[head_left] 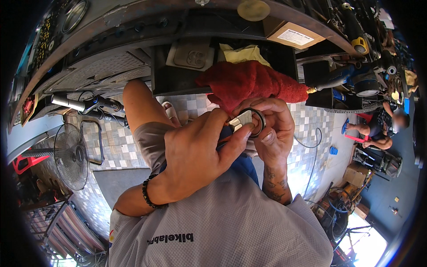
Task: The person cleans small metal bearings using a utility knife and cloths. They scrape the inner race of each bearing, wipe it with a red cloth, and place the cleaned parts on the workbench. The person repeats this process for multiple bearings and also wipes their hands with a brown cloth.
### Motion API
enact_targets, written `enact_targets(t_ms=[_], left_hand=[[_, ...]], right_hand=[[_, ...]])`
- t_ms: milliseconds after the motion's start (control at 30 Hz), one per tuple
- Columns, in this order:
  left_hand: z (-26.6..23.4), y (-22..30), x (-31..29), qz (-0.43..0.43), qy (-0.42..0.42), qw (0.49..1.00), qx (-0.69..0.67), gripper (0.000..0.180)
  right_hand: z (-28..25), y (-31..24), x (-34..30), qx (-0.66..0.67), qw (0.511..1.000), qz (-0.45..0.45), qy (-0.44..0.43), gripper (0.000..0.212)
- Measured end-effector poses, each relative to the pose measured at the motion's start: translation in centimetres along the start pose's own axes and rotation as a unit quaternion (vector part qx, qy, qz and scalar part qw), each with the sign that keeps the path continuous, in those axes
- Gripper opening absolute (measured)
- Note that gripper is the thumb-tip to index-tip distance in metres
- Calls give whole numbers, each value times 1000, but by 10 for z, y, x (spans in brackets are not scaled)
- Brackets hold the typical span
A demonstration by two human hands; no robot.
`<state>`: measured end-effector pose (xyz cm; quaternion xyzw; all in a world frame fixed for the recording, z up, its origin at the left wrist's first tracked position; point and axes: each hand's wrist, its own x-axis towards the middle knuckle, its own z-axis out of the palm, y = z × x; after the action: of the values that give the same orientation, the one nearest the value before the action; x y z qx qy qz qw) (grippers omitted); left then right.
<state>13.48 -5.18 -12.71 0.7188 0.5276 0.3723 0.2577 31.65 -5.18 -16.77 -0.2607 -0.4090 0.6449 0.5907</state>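
My left hand (195, 151), with a dark beaded bracelet at its wrist, is closed. Thumb and fingers pinch a flat silver metal piece (241, 121); a bit of orange shows near these fingers, and I cannot make out the rest of the tool. My right hand (275, 129) curls around a black-edged ring-shaped part (259, 122), holding it upright. The silver piece lies against or across the ring's opening; exact contact is hidden by the fingers. Just beyond both hands, a red cloth (253, 82) hangs over the drawer's front edge.
The open black drawer (158, 75) holds a phone (191, 54) and a yellow cloth (244, 54). A cardboard box (296, 33) sits above it. A standing fan (71, 156) is at left. Power tools (367, 82) lie at right, where another person (384, 127) sits farther off.
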Motion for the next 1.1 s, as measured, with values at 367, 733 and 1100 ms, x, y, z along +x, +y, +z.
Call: enact_targets(t_ms=[367,733,1100], left_hand=[[-10,0,0,-23,-67,997,-36,36],[-5,-1,-3,55,-7,996,65,40],[2,-18,-3,119,20,992,33,44]], right_hand=[[-2,-6,1,-19,999,20,-15,56],[1,-7,5,-10,998,55,-35,60],[-3,-7,2,4,996,85,-36,52]])
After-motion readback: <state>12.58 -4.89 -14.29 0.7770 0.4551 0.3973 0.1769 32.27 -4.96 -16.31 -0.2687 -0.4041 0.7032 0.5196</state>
